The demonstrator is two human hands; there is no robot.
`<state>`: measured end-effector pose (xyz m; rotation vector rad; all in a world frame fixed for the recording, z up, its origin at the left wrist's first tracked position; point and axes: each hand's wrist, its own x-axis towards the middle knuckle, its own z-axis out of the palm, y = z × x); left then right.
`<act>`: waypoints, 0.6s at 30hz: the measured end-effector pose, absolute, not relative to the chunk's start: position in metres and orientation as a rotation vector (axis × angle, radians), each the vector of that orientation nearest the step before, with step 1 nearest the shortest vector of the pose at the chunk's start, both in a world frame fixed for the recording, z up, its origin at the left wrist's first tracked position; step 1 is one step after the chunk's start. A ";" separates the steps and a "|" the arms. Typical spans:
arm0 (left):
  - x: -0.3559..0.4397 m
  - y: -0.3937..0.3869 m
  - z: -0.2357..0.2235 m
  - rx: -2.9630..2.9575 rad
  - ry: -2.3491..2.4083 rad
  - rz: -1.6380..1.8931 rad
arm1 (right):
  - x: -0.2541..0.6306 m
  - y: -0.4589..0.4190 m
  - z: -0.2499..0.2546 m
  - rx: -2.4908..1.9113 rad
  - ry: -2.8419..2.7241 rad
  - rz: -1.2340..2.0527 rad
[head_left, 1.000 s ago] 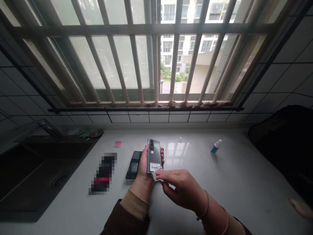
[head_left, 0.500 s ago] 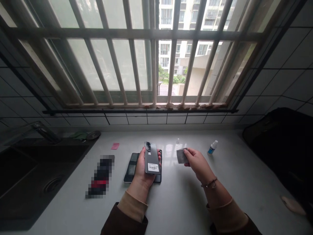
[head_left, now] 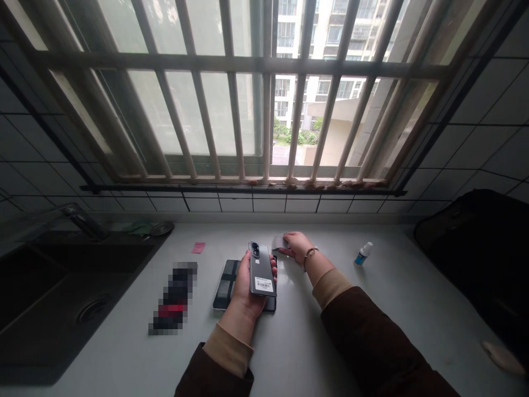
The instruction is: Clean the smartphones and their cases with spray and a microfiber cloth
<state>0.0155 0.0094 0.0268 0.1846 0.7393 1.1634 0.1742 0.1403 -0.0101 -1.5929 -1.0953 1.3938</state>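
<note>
A grey smartphone [head_left: 263, 264], its camera side up and a white barcode label near its lower end, rests in my left hand [head_left: 244, 286] with the fingers wrapped round its edges. My right hand [head_left: 298, 245] pinches a small grey cloth [head_left: 279, 242] just beyond the phone's upper right corner, close to the counter. Whether the cloth touches the counter I cannot tell. Beneath my left hand lie a dark tablet-like device [head_left: 225, 284] and a second dark flat device [head_left: 271, 304], both partly hidden by the hand and phone.
On the white counter [head_left: 314, 342] a small spray bottle [head_left: 362, 255] stands to the right. A pink paper [head_left: 198, 247] and a blurred-out dark item [head_left: 173, 298] lie left, beside the sink [head_left: 82, 264]. A black bag [head_left: 475, 248] sits far right. A barred window fills the back.
My right hand has swung left and away from me with the cloth, from right of the phone to its far corner. My left hand still holds the phone. The view has shifted slightly.
</note>
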 end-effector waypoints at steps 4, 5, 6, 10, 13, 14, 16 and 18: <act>0.012 0.011 0.029 0.172 0.723 1.173 | 0.169 0.151 -0.012 -1.723 -1.286 1.242; 0.012 0.012 0.029 0.170 0.719 1.177 | 0.171 0.153 -0.011 -1.759 -1.346 1.184; 0.011 0.012 0.029 0.167 0.717 1.179 | 0.174 0.154 -0.009 -1.799 -1.407 1.116; 0.011 0.012 0.029 0.169 0.719 1.166 | 0.190 0.155 -0.001 -1.947 -1.612 0.795; 0.011 0.012 0.029 0.185 0.733 1.170 | 0.205 0.146 0.003 -1.999 -1.730 0.590; 0.012 0.012 0.029 0.188 0.737 1.171 | 0.211 0.142 0.004 -2.005 -1.762 0.533; 0.013 0.011 0.030 0.184 0.742 1.165 | 0.225 0.134 0.004 -2.019 -1.810 0.426; 0.014 0.010 0.031 0.174 0.746 1.157 | 0.240 0.130 0.003 -2.045 -1.835 0.330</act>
